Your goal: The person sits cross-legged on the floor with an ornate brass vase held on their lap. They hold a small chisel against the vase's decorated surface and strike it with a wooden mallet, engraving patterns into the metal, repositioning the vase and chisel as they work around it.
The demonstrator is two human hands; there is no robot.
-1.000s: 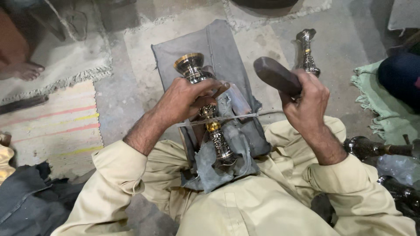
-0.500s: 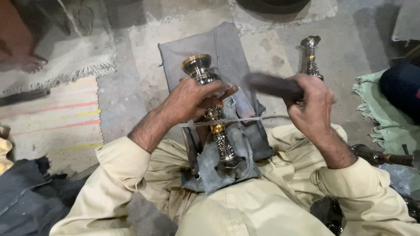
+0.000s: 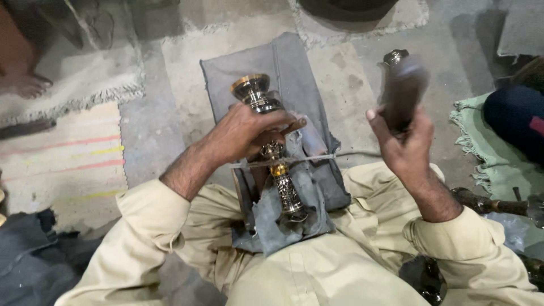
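An ornate metal stem (image 3: 281, 180), silver with a gold band and a flared gold-rimmed cup at its far end, lies along a grey cloth (image 3: 294, 68) over my lap. My left hand (image 3: 249, 131) grips the stem near its middle and also pinches a small wooden-handled tool against it. My right hand (image 3: 403, 144) is raised to the right and holds a dark mallet (image 3: 401, 93), blurred by motion, above the floor. A thin metal rod (image 3: 283, 161) crosses the stem just below my left hand.
A second upright metal stem (image 3: 394, 56) stands behind the mallet. Dark metal parts (image 3: 493, 204) lie at my right knee. A green fringed cloth (image 3: 481, 147) and a person's dark sleeve (image 3: 515, 116) are at the right. A bare foot (image 3: 25, 85) rests on a rug at left.
My right hand has swung the mallet up and to the right, away from the stem. My left hand keeps its grip on the stem.
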